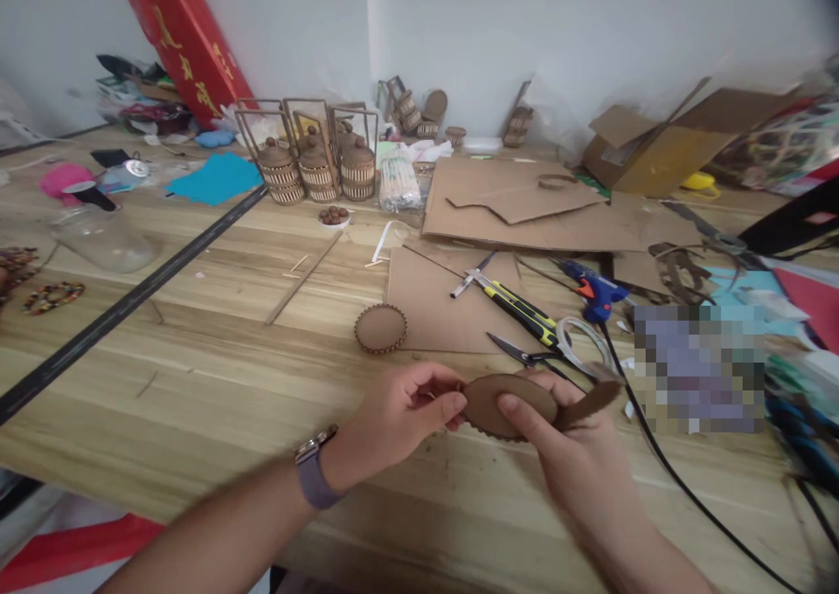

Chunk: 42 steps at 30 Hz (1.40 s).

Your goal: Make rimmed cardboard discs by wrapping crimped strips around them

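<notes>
My right hand (pixel 577 454) grips a round cardboard disc (pixel 488 404), its thumb flat on top and its fingers underneath. A curved cardboard strip (pixel 595 402) sticks out to the right by that hand; where it joins the disc is hidden. With thumb and fingers, my left hand (pixel 403 410) pinches the disc's left edge. A ridged border shows along the disc's lower rim. Just beyond my hands lies a shallow round cardboard piece (pixel 381 328) with a notched edge. Scissors (pixel 515 348) and a yellow-black utility knife (pixel 524 310) rest near it.
A blue glue gun (pixel 595 293) lies to the right, its black cable (pixel 662 454) running past my right arm. Beside it is a roll of tape (pixel 586 342). Cardboard sheets (pixel 472 227) cover the table behind. Handled miniature baskets (pixel 319 175) stand farther back.
</notes>
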Motion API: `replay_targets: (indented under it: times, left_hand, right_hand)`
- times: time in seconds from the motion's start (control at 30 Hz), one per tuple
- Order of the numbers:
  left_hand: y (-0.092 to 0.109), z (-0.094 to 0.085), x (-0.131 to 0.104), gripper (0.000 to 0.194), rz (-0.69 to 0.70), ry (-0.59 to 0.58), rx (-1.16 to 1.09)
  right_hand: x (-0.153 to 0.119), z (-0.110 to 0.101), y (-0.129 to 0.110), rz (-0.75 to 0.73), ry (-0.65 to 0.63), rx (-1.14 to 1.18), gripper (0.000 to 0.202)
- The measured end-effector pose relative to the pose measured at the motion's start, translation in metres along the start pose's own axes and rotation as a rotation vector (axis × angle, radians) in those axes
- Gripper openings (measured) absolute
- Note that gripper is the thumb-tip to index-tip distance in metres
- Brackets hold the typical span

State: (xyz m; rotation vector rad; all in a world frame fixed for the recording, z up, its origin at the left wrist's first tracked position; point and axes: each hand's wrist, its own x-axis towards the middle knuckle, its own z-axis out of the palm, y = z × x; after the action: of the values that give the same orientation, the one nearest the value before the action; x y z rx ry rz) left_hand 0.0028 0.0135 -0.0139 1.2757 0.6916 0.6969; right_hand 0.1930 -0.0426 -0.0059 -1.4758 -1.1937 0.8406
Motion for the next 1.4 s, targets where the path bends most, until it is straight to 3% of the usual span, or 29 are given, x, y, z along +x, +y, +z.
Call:
replay_targets:
  times: [0.33,0.7,1.07,1.3,1.4]
  left_hand:
    - [0.004,0.0,-0.001,0.033,0.02,0.036,-0.051]
    - [0.002,-0.003,-0.001,0.024,0.005,0.037,-0.022]
    - [0.004,-0.004,0.001,0.013,-0.066,0.016,-0.01]
    - [0.005,-0.006,0.003,0.01,-0.115,-0.001,0.028]
    - [0.004,-0.007,0.003,0.011,-0.129,-0.01,0.064]
  right_hand:
    - [-0.002,0.004,0.002,-0.04,0.024,0.035,0.02]
    - [-0.001,0.0,0.001,-0.09,-0.065,-0.044,0.019]
    - [0.002,-0.006,-0.008,0.008,-0.251,-0.053,0.018]
    - [0.003,-0.006,-0.004,0.075,-0.292,-0.077,0.021]
    - [0.003,-0.003,-0.003,0.15,-0.232,-0.017,0.023]
